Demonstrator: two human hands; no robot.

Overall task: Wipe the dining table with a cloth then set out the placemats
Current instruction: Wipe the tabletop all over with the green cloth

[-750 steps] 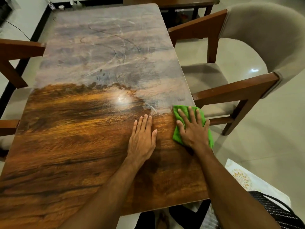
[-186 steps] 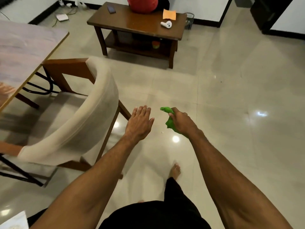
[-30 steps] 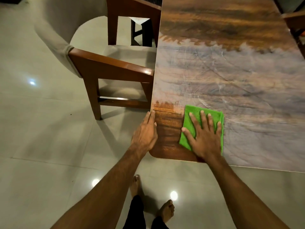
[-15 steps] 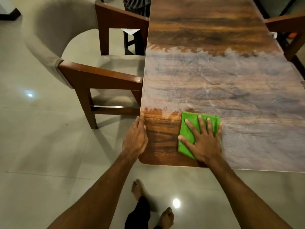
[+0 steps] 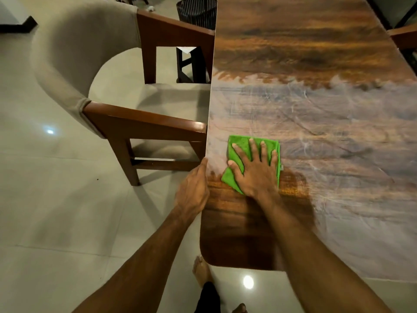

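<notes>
Head view: the worktop (image 5: 316, 53) is a long rectangular slab with rounded corners and a glossy wood-grain surface. A dull, grey, streaked film covers its middle band. The 12 o'clock end and a patch at the near left corner show clean, shiny brown grain.

The green cloth (image 5: 240, 143) is a folded, roughly square pad of soft, napped fabric. It lies flat on the worktop near the long left edge, straddling the border between the film and the clean corner patch.

The right hand (image 5: 257, 175) lies palm down on the cloth. Its fingers are straight, spread and aimed at 12 o'clock. It presses the cloth and does not grasp it.

The left hand (image 5: 194, 190) is at 9 o'clock of the cloth, laid along the worktop's left edge. Its fingers are straight and together, and it holds nothing.

A chair (image 5: 144, 123) stands at 10 o'clock of the cloth. It has a curved beige upholstered back and flat brown wooden armrests. The near armrest tip is just beside the worktop edge. A black wire basket (image 5: 196, 10) stands at 12 o'clock of the chair. The floor (image 5: 56, 211) is glossy pale tile.
</notes>
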